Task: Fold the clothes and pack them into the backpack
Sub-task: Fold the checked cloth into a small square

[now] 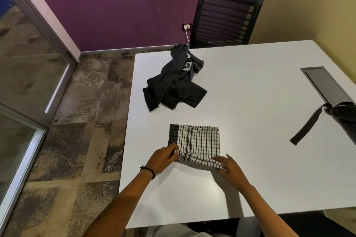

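A black-and-white checked cloth (198,140) lies folded into a small rectangle near the front of the white table (250,82). My left hand (162,158) pinches its near left corner, and my right hand (229,167) grips the near right corner, so the near edge is lifted and rolled up. A crumpled black T-shirt (173,84) with a white print lies further back on the table, untouched. The black backpack (344,117) shows only partly at the right edge, with one strap (306,127) trailing across the table.
A black mesh office chair (225,17) stands behind the table's far edge. A grey cable hatch (325,82) is set into the table at the right. Patterned carpet and a glass partition lie to the left.
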